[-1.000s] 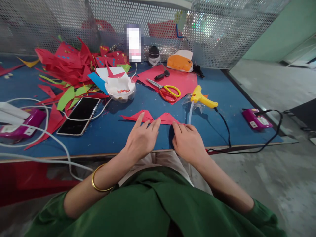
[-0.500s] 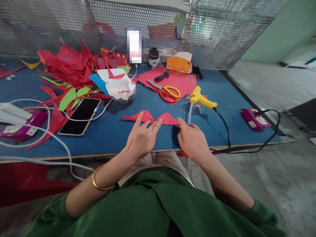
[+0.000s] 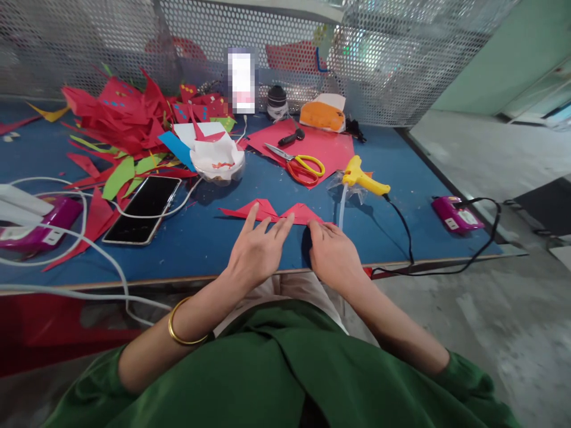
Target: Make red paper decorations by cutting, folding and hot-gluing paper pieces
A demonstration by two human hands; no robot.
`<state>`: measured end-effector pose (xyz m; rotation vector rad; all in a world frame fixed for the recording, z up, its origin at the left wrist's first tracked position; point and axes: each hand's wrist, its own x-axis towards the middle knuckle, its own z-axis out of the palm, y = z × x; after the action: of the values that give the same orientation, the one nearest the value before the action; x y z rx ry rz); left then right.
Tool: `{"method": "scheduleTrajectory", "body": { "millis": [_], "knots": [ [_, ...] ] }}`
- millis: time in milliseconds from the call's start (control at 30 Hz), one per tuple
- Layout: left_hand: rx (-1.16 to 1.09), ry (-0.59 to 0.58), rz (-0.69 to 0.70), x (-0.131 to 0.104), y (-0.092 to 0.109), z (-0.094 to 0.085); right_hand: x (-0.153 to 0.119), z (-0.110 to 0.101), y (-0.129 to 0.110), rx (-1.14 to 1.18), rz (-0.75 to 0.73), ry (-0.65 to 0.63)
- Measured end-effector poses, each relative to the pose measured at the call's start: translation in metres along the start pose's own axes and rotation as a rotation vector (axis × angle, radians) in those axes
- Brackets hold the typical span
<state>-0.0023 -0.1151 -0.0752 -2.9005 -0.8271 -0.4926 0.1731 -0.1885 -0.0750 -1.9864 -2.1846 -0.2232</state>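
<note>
A folded red paper (image 3: 257,209) with two pointed peaks lies on the blue table near its front edge. My left hand (image 3: 255,246) rests on it, palm down, with fingers spread and fingertips touching its lower middle. At the paper's right part is my right hand (image 3: 335,252). Its fingers are curled together, index finger and thumb side against the paper's lower edge; the thumb is mostly hidden. To the right of that hand lies a yellow glue gun (image 3: 363,178) with a glue stick (image 3: 343,208) pointing toward me.
Scissors (image 3: 298,163) and a black-handled tool (image 3: 291,138) lie on a red sheet (image 3: 330,148). At left are a heap of red paper pieces (image 3: 134,119), a phone (image 3: 145,208), white cables and a paper-lined bowl (image 3: 218,160). A purple power strip (image 3: 455,215) sits right.
My right hand has slid a little left along the paper's lower edge. The left hand stays in place on the paper.
</note>
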Motion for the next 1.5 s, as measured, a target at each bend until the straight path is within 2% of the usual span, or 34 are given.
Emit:
{"method": "scheduleTrajectory", "body": {
  "millis": [100,267,333,500,600,700,767,867,967,1167,1267,1333,1400,1433,1500],
  "knots": [
    [-0.021,0.012,-0.007,-0.001,0.0,-0.001,-0.002,-0.003,0.006,0.094,0.033,-0.002],
    [-0.018,-0.025,0.009,0.0,0.0,-0.002,-0.003,-0.008,0.017,0.331,0.188,0.044],
    [-0.016,-0.043,0.017,0.002,0.0,-0.002,0.0,-0.007,0.013,0.31,0.153,0.05],
    [-0.036,-0.06,0.031,0.004,0.0,0.0,0.009,-0.001,-0.004,0.123,-0.088,-0.02],
    [-0.097,-0.007,-0.014,0.003,-0.005,-0.002,0.011,-0.002,-0.003,0.125,-0.09,-0.051],
    [-0.132,0.06,-0.167,-0.002,-0.016,-0.005,0.01,-0.004,0.005,0.24,-0.053,-0.064],
    [-0.095,0.053,-0.225,-0.006,-0.024,-0.008,0.008,-0.005,0.01,0.315,-0.032,-0.053],
    [-0.052,0.019,-0.194,-0.012,-0.031,-0.009,0.008,-0.004,0.009,0.346,-0.025,-0.003],
    [-0.052,0.003,-0.147,-0.016,-0.03,-0.008,0.013,-0.003,-0.002,0.289,-0.072,0.031],
    [-0.12,0.008,-0.173,-0.015,-0.027,-0.005,0.025,-0.001,-0.021,0.2,-0.176,-0.037],
    [-0.305,0.128,-0.256,-0.015,-0.027,-0.006,0.026,-0.001,-0.019,0.243,-0.171,-0.047],
    [-0.571,0.256,-0.388,-0.014,-0.025,-0.01,0.025,-0.001,-0.015,0.321,-0.16,-0.05],
    [-0.993,0.338,-0.59,-0.012,-0.022,-0.017,0.022,-0.001,-0.011,0.417,-0.124,-0.022],
    [-1.26,0.336,-0.703,-0.01,-0.02,-0.021,0.021,-0.002,-0.01,0.46,-0.095,0.014],
    [-1.781,0.255,-0.905,-0.006,-0.016,-0.028,0.018,-0.005,-0.009,0.538,-0.023,0.114]
  ]
}}
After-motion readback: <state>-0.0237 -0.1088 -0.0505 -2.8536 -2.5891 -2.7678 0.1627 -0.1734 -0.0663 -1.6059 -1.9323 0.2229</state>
